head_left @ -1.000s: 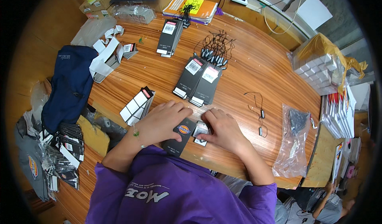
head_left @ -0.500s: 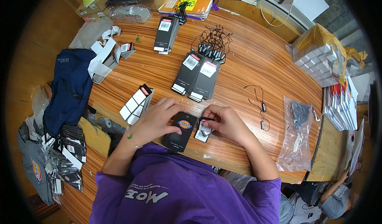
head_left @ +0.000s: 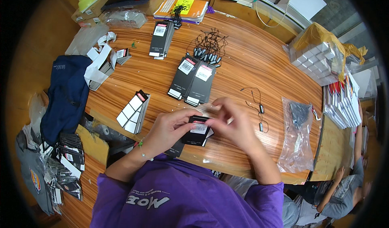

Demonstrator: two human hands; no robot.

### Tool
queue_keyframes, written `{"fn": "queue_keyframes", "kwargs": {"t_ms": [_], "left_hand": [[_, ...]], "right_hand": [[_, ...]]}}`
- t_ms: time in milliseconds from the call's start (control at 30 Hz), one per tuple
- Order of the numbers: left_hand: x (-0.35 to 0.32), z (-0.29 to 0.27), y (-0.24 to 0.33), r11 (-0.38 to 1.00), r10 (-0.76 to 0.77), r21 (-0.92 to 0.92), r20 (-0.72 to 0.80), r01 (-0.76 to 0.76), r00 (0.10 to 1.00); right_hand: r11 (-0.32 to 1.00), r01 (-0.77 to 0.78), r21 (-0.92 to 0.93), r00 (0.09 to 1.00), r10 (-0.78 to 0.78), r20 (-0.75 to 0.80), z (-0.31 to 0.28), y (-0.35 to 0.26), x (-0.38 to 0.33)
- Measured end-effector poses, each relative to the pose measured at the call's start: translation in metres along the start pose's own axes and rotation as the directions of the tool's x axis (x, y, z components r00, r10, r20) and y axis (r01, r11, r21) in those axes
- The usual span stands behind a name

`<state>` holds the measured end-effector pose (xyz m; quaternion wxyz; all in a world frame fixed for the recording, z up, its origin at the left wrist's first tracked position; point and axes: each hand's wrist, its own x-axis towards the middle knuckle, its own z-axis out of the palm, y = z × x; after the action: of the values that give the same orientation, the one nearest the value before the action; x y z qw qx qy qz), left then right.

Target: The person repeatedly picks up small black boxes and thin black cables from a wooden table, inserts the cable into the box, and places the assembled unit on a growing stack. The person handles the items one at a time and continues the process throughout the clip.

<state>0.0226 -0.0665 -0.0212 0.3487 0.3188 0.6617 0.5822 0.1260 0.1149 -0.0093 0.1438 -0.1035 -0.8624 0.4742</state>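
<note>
My left hand (head_left: 175, 127) pinches a black hang tag (head_left: 196, 138) between thumb and fingers, just above the table's front edge. A white label with a red strip lies across its upper part. My right hand (head_left: 234, 124) is at the tag's right side, thumb against its upper corner and index finger raised away. Its other fingers are partly hidden. A white corner peeks out behind the tag. Below my left hand, another black hang tag (head_left: 175, 150) lies at the edge, partly covered. Left of it rests a fanned stack of white-and-black label cards (head_left: 133, 112).
Two piles of labelled black tags (head_left: 190, 80) with black strings (head_left: 210, 43) lie ahead, another stack (head_left: 161, 39) beyond. Loose string loops (head_left: 259, 108) and a clear plastic bag (head_left: 298, 137) are right. Wrapped small boxes (head_left: 316, 57) stand far right. A person (head_left: 342, 193) sits lower right.
My left hand has lifted a tag, whose labelled face now shows where a logo face showed. My right hand has moved up and its index finger has come away. The view has shifted slightly.
</note>
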Motion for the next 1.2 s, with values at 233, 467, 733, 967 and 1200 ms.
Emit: {"fn": "queue_keyframes", "kwargs": {"t_ms": [233,467,733,967,1200], "left_hand": [[0.003,-0.002,0.009,0.999,-0.039,0.01,0.026,0.039,0.999],[0.006,0.009,0.008,0.999,0.051,-0.009,0.026,-0.051,0.998],[0.012,0.006,0.007,0.998,0.041,-0.055,0.062,-0.038,0.997],[0.013,0.009,0.009,0.998,0.063,-0.026,0.056,-0.062,0.996],[0.034,0.025,0.026,0.967,0.228,0.073,0.16,-0.242,0.96]], "right_hand": [[0.937,-0.245,-0.249,0.924,0.148,-0.353,-0.087,0.103,0.026],[0.902,-0.218,-0.372,0.966,0.144,-0.215,-0.091,0.096,0.029],[0.607,-0.374,-0.701,0.849,0.529,0.006,-0.106,0.093,0.009],[0.902,-0.389,-0.186,0.918,0.396,0.003,-0.119,0.094,0.007],[0.985,-0.091,-0.148,0.995,0.096,0.024,-0.101,0.02,0.007]]}}
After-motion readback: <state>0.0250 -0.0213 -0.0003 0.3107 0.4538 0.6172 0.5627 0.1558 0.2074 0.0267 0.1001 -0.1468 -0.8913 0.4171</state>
